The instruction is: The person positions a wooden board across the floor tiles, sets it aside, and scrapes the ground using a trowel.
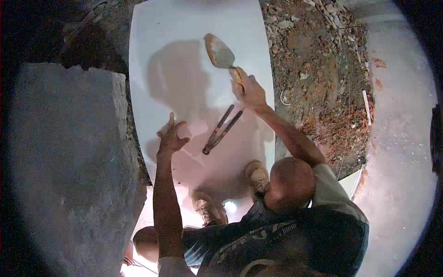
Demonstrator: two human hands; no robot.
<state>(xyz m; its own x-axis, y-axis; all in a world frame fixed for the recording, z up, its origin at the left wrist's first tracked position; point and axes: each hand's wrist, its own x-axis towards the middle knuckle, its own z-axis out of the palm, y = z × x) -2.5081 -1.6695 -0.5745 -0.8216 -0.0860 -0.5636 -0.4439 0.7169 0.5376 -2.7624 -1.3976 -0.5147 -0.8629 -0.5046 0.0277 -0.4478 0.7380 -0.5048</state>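
My right hand is closed round the wooden handle of a trowel. The trowel's blade has a grey, dirty face and points up and to the left, over the white panel. My left hand holds nothing; its fingers are spread above the panel's left side. Between and below the hands lies a pair of end-cutting pliers, with long dark handles and orange bands. Its jaws point down and to the left.
My boots and bent knees are at the panel's lower end. A strip of rubble and soil runs along the right, beside a pale concrete surface. A grey slab with a broken edge lies left. Shadows fall across the panel.
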